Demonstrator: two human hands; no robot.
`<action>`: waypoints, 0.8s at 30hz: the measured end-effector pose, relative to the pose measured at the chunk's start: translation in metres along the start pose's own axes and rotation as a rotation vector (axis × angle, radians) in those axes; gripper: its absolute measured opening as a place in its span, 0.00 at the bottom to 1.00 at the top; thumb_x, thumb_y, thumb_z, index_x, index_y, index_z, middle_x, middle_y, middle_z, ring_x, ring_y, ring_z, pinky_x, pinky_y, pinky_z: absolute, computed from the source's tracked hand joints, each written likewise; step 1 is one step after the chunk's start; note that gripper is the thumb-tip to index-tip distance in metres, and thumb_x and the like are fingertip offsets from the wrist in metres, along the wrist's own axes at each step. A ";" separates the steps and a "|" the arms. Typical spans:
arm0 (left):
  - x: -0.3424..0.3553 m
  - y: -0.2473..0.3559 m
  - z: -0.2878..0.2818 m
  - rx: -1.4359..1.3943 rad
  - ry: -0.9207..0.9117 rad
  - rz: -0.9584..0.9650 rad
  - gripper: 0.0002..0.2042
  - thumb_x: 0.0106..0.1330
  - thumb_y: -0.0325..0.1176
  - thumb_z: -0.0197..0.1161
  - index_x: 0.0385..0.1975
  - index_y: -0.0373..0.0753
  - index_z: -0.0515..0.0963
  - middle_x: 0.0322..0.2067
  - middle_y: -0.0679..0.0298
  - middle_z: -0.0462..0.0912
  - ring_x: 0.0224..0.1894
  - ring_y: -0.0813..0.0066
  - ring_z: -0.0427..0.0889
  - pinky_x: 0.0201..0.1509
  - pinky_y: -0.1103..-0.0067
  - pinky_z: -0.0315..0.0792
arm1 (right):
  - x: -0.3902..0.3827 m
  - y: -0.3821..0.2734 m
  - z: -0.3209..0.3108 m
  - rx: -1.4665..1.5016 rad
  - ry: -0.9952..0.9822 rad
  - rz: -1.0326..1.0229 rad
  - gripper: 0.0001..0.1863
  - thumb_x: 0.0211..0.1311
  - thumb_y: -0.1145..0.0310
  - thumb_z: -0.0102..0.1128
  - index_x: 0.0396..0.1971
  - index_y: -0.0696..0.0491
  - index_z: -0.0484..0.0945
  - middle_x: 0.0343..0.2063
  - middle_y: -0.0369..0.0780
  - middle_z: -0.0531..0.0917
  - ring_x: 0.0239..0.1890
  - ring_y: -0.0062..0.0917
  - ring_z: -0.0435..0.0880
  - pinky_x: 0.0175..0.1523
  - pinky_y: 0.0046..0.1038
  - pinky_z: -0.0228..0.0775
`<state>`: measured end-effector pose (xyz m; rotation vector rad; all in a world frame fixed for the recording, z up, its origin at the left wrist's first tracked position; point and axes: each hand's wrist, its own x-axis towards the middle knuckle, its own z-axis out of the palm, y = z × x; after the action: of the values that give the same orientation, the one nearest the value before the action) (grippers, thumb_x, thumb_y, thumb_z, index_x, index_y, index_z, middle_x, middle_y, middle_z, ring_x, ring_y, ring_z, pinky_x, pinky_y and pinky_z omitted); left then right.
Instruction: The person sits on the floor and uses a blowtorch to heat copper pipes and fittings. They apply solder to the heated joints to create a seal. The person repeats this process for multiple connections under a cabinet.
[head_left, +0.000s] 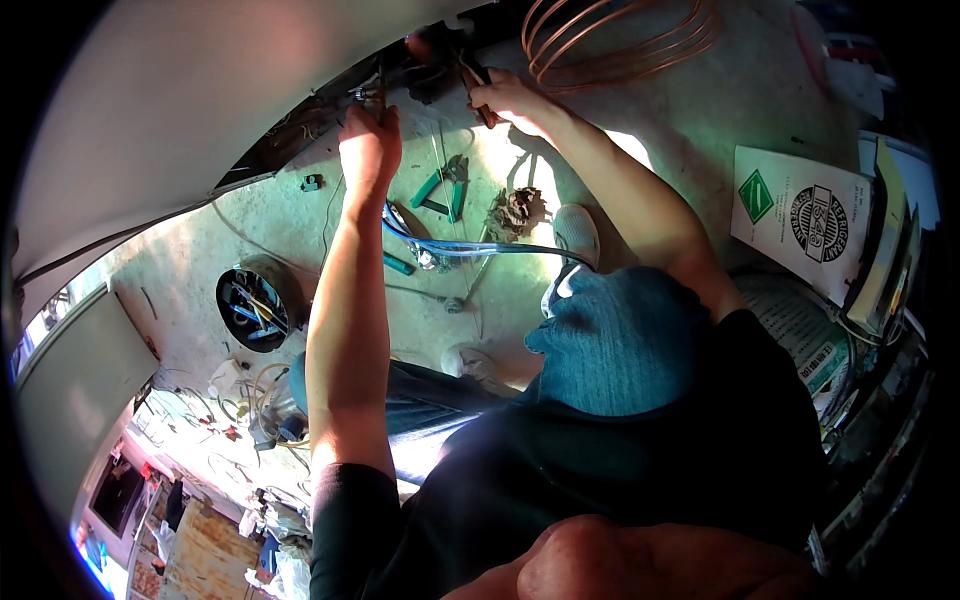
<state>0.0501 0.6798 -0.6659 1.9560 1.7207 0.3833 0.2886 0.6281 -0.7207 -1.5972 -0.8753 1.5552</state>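
Observation:
Both my arms reach forward to the dark lower opening (300, 125) of a large pale appliance cabinet (210, 90). My left hand (369, 152) is closed at the edge of this opening, around a slim brownish, metallic piece (374, 100) whose kind is hard to make out. To its right, my right hand (512, 102) grips what looks like pliers (480, 88), with dark and orange-brown handles. Their jaws are lost in shadow beside a dark rounded part (425, 70) inside the opening. Green-handled cutting pliers (440, 190) lie on the floor below my hands.
Coiled copper tubing (620, 45) lies at the far right. A black bucket (255, 305) of tools stands at left. Blue hoses (450, 246) cross the floor near my shoe (576, 232). A white carton (800, 215) with a green diamond stands at right. Cables and clutter lie lower left.

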 end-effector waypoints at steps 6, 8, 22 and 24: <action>-0.003 0.007 -0.006 -0.040 -0.003 -0.014 0.27 0.60 0.48 0.71 0.42 0.27 0.74 0.40 0.37 0.83 0.45 0.36 0.83 0.49 0.56 0.77 | -0.008 -0.008 0.000 0.108 -0.056 -0.068 0.05 0.53 0.71 0.59 0.27 0.56 0.75 0.18 0.39 0.78 0.17 0.23 0.78 0.21 0.28 0.67; -0.003 0.011 -0.008 -0.033 0.005 -0.015 0.28 0.59 0.49 0.72 0.43 0.28 0.74 0.41 0.37 0.83 0.45 0.36 0.83 0.49 0.56 0.77 | -0.007 -0.006 -0.001 0.119 -0.057 -0.064 0.05 0.54 0.70 0.59 0.27 0.56 0.75 0.19 0.39 0.79 0.17 0.23 0.78 0.21 0.28 0.67; -0.001 0.001 0.008 -0.038 0.007 0.059 0.24 0.63 0.45 0.69 0.40 0.26 0.72 0.38 0.35 0.81 0.43 0.32 0.81 0.46 0.54 0.75 | -0.038 -0.002 0.004 0.307 -0.130 -0.099 0.07 0.59 0.69 0.59 0.30 0.55 0.72 0.16 0.37 0.74 0.17 0.25 0.75 0.51 0.31 0.74; -0.002 0.001 0.007 -0.060 -0.006 0.045 0.23 0.64 0.45 0.68 0.39 0.26 0.72 0.38 0.35 0.81 0.43 0.32 0.81 0.45 0.53 0.75 | -0.043 -0.007 0.003 0.308 -0.136 -0.024 0.09 0.59 0.70 0.58 0.38 0.57 0.74 0.21 0.37 0.76 0.32 0.24 0.79 0.57 0.32 0.73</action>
<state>0.0541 0.6766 -0.6708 1.9535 1.6444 0.4395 0.2840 0.5943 -0.6928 -1.2704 -0.6838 1.7042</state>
